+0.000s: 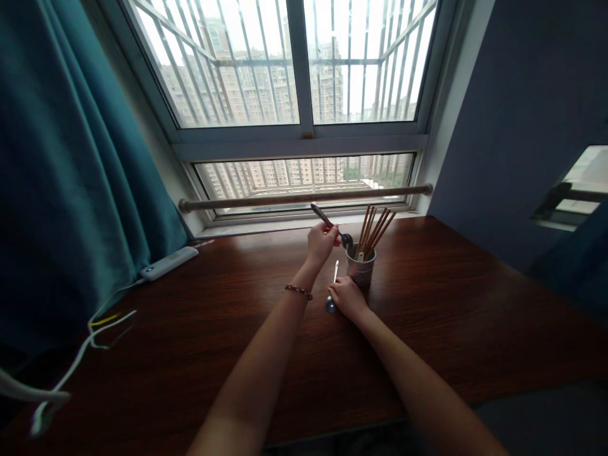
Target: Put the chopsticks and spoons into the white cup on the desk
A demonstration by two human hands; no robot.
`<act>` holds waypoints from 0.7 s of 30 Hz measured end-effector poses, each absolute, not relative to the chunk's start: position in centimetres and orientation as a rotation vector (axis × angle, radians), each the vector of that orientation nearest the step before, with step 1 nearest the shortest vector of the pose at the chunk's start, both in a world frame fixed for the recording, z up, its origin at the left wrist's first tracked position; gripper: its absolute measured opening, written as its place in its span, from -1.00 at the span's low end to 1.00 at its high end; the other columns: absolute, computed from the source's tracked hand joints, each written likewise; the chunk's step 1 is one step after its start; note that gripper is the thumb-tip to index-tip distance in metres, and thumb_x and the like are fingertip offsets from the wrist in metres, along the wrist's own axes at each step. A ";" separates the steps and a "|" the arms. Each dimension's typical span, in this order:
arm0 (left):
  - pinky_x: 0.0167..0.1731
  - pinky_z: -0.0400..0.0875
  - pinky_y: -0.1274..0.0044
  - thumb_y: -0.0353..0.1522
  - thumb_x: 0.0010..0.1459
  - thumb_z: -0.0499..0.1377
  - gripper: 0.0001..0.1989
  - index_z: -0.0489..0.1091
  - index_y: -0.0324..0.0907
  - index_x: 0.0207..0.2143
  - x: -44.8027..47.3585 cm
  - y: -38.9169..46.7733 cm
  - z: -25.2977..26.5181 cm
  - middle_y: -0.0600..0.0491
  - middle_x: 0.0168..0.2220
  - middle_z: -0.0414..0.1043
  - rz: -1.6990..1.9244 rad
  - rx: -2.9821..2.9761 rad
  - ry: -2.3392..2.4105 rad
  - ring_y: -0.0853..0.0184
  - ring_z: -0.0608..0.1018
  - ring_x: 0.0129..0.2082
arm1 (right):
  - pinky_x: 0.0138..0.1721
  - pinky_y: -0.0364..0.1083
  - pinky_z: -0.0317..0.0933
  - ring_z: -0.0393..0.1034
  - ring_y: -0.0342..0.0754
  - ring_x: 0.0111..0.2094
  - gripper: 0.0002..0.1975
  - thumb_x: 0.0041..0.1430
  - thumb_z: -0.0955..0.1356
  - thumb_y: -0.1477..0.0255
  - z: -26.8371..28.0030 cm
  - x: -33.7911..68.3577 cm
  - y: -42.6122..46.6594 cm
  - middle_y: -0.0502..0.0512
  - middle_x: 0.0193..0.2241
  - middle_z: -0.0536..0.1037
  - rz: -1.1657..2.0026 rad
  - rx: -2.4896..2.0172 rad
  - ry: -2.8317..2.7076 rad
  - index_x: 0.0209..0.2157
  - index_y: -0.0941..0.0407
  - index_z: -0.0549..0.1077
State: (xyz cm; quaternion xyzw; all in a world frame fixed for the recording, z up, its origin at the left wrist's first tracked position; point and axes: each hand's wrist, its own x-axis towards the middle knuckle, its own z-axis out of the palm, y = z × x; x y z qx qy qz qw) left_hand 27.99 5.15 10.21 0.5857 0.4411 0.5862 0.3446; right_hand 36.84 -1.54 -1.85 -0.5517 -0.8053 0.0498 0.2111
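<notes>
Dark wood table (190, 329) under window. Left hand (322, 242) closed round dark spoon (332, 228), bowl just over holder cup (361, 267) w/ chopsticks (374, 229). Right hand (348, 296) rests on second spoon (332, 288), grip prob. loose. Spoons light, stiff, slick; hold mid-handle.

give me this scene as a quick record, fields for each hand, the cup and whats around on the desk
left hand: left hand raised, gripping a dark spoon, bowl end down beside the cup rim
right hand: right hand low on the desk at the cup's base, by a silver spoon lying flat; grip unclear
cup: utensil cup upright, holding wooden chopsticks
surface: dark wooden desk under a window
left side: white power strip, white cable, teal curtain
</notes>
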 end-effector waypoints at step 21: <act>-0.42 0.33 0.55 -0.37 0.00 0.15 -0.84 0.46 -0.31 -0.48 30.2 7.1 6.1 -0.06 -0.53 0.46 1.122 1.802 1.545 0.32 0.51 -0.45 | -0.42 -0.12 0.24 0.48 0.13 -0.32 -0.80 -0.02 0.30 0.62 0.8 36.2 -3.6 0.36 -0.37 0.55 0.354 -1.959 -2.017 -0.31 0.27 0.50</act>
